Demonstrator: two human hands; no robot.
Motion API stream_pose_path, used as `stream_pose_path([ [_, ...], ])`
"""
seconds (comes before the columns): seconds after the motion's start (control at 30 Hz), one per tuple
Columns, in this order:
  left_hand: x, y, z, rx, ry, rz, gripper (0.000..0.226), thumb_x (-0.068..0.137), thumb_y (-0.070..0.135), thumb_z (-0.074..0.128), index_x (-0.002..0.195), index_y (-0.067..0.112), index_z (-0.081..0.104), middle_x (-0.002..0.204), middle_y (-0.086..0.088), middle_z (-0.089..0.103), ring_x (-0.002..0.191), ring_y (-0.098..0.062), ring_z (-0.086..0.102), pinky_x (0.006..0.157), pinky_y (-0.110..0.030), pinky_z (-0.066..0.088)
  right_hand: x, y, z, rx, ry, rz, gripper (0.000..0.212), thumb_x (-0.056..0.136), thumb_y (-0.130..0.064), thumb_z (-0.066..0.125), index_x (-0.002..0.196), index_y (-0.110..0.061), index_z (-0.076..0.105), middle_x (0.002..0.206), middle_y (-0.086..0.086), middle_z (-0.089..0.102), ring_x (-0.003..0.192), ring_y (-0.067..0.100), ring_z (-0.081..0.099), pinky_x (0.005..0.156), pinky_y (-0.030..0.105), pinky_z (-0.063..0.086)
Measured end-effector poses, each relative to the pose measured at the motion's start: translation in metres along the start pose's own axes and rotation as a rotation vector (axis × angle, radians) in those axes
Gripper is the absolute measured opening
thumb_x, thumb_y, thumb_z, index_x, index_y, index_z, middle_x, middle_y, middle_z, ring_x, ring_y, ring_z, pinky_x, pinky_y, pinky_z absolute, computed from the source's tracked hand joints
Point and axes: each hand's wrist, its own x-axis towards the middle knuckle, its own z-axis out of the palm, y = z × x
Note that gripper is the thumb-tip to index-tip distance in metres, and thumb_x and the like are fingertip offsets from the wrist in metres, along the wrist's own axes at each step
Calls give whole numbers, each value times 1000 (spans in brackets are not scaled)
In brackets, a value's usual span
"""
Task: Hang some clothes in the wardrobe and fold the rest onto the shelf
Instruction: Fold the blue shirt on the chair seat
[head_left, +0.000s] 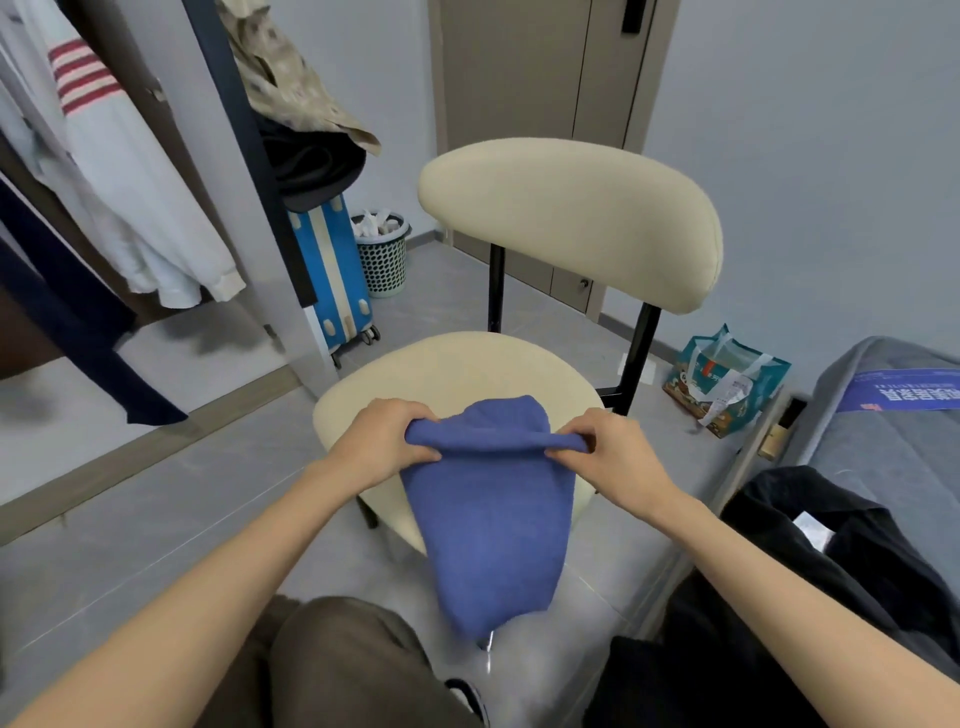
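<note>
A blue garment (493, 514) is draped over the front of a cream chair seat (447, 364), its lower part hanging over the seat's front edge. My left hand (382, 441) grips the left end of the folded top edge. My right hand (613, 452) pinches the right end of the same fold. In the open wardrobe at the left hang a white garment with red stripes (119, 171) and a dark navy garment (72, 332).
The cream chair backrest (571, 218) stands ahead. A blue suitcase (332, 270) and a mesh bin (384, 254) sit beside the wardrobe wall. A teal bag (727, 379) lies on the floor at right. Dark clothes (831, 561) lie on the bed at right.
</note>
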Motion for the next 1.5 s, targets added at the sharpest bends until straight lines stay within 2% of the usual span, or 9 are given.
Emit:
stream_pose_path([
  [0.13, -17, 16, -31, -129, 156, 17, 15, 82, 25, 75, 93, 19, 67, 98, 2, 57, 100, -11, 42, 76, -21, 32, -13, -28, -26, 345, 75, 6, 5, 93, -18, 62, 94, -17, 66, 100, -2, 61, 91, 1, 55, 77, 12, 44],
  [0.33, -40, 53, -65, -788, 116, -163, 26, 84, 49, 67, 102, 32, 60, 103, 12, 66, 95, -4, 64, 79, -23, 50, -34, -62, -50, 586, 233, -43, 16, 99, -24, 52, 93, -9, 51, 83, 17, 57, 74, 12, 50, 68, 31, 37],
  [0.73, -18, 12, 7, -776, 22, -463, 19, 88, 46, 64, 97, 30, 61, 97, 14, 65, 84, -1, 60, 58, -18, 45, -6, -7, 16, 449, 105, 237, 15, 97, -25, 53, 93, -11, 57, 82, 15, 62, 69, 18, 51, 65, 32, 40],
  [0.9, 35, -14, 25, -781, 74, -491, 29, 89, 44, 64, 108, 21, 63, 101, 9, 65, 87, -4, 60, 62, -19, 45, 46, 12, 35, 377, 116, 305, 15, 96, -24, 53, 89, -12, 57, 72, -5, 56, 65, 13, 49, 63, 31, 40],
  [1.13, 109, -35, 38, -710, 384, -494, 45, 97, 35, 54, 136, 18, 40, 128, 4, 50, 116, -19, 50, 94, -28, 38, 123, 21, 57, 504, 176, 501, 11, 95, -28, 52, 94, -24, 62, 86, -12, 63, 77, 5, 58, 55, 14, 40],
  [1.23, 102, -46, 52, -540, 375, -561, 53, 97, 34, 53, 144, 20, 32, 147, -4, 36, 132, -27, 37, 107, -38, 30, 121, 30, 79, 487, 90, 588, 20, 97, -28, 47, 77, -33, 42, 74, -13, 45, 71, 14, 45, 54, 19, 29],
  [1.3, 87, -53, 65, -472, 252, -648, 58, 95, 42, 53, 145, 24, 29, 147, -8, 32, 134, -31, 32, 107, -42, 29, 110, 38, 94, 386, -5, 644, 8, 97, -34, 46, 90, -32, 49, 88, -6, 50, 90, 23, 48, 67, 26, 38],
  [1.37, 73, -54, 76, -411, 148, -714, 65, 92, 50, 52, 146, 24, 26, 145, -10, 32, 133, -32, 31, 106, -43, 30, 99, 40, 104, 299, -15, 691, 42, 98, -38, 46, 133, -15, 47, 124, 6, 55, 123, 33, 43, 96, 39, 39],
  [1.5, 65, -43, 89, -394, 176, -721, 67, 92, 51, 52, 146, 18, 28, 141, -11, 37, 128, -33, 40, 106, -45, 35, 84, 30, 120, 340, 58, 677, 47, 97, -36, 48, 135, -8, 44, 128, 10, 56, 119, 33, 50, 101, 45, 42],
])
